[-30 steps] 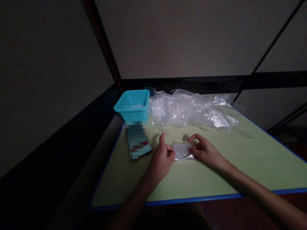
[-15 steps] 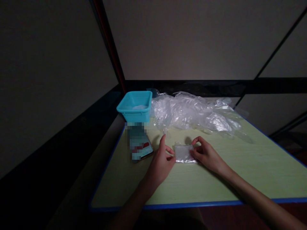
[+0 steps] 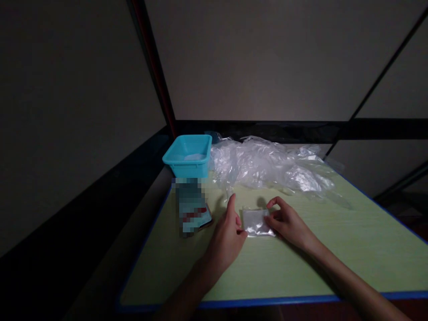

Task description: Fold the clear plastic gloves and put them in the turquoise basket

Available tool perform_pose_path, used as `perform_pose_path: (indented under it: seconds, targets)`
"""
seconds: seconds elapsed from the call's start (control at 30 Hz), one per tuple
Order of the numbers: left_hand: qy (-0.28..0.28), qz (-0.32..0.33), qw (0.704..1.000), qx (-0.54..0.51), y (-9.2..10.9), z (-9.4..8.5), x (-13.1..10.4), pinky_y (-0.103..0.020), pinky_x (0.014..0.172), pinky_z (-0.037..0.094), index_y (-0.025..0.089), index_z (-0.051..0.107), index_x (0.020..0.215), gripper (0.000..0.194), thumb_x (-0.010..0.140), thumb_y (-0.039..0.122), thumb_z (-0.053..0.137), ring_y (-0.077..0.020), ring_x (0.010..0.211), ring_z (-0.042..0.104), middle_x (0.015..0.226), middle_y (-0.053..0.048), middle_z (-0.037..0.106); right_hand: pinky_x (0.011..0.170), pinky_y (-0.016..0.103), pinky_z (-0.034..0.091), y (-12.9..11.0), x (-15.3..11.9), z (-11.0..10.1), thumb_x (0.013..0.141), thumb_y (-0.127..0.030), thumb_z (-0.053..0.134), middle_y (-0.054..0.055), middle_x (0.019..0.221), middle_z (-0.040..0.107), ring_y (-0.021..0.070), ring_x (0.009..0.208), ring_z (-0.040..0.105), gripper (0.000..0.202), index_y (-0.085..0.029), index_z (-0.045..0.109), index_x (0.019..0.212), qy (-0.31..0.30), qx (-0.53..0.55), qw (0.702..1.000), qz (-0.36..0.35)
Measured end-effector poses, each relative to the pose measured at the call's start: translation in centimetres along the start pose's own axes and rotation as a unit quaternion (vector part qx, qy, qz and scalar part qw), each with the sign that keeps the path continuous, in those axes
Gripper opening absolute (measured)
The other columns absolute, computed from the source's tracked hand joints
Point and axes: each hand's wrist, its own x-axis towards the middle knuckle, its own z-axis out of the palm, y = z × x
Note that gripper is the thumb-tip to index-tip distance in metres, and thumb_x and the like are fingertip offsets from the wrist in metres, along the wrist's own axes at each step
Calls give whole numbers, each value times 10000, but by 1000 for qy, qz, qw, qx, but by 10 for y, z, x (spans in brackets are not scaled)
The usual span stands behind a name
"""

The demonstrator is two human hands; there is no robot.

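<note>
A small clear plastic packet lies flat on the table between my hands. My left hand is at its left edge, thumb raised and fingers apart, the lower fingers touching or nearly touching the packet's lower left corner. On the other side, my right hand has its fingers curled, with fingertips on the packet's right side. The packet's right edge is partly hidden by those fingers.
A turquoise basket with something white inside stands at the back left. Before it lies a phone, partly pixelated. A heap of crumpled clear plastic bags spreads along the back of the green table, which has a blue edge.
The whole scene sits slightly lower in view. My left thumb is more upright and its fingers have drawn in a little. The packet and my right hand have hardly moved on the table.
</note>
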Motion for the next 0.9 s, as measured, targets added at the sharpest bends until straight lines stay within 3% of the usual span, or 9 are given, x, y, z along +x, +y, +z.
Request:
perform_pose_path:
  seconds: [0.3,0.67,0.8,0.9]
  targets:
    - [-63,-9,995,77,6,-6,11,-228,643,456,176,115,1396,883,625,-13,501,-124,672,545,795,24,484,407,203,280,1,0,3,750,-212,465,-58,543,515,123,448,471,197,-220,346,907,27,-119,990,-70]
    - [-11,10,993,120,1,3,8,-331,803,467,127,165,1361,763,692,26,520,-179,841,565,851,-14,512,421,217,311,1,2,7,719,-172,459,-53,525,537,136,437,490,182,-231,341,845,49,-155,984,-67]
    - [3,38,983,180,9,5,2,-400,887,438,91,226,1349,670,734,30,487,-245,1042,516,1071,-127,530,420,219,315,2,2,6,728,-190,458,-44,534,553,135,434,488,163,-231,344,837,43,-150,986,-65]
    - [-4,111,954,280,19,7,-7,-456,1007,328,106,352,1304,501,814,109,456,-265,1154,451,1225,-144,486,415,214,306,3,3,6,723,-190,459,-51,525,537,130,431,480,158,-230,353,832,44,-146,986,-70]
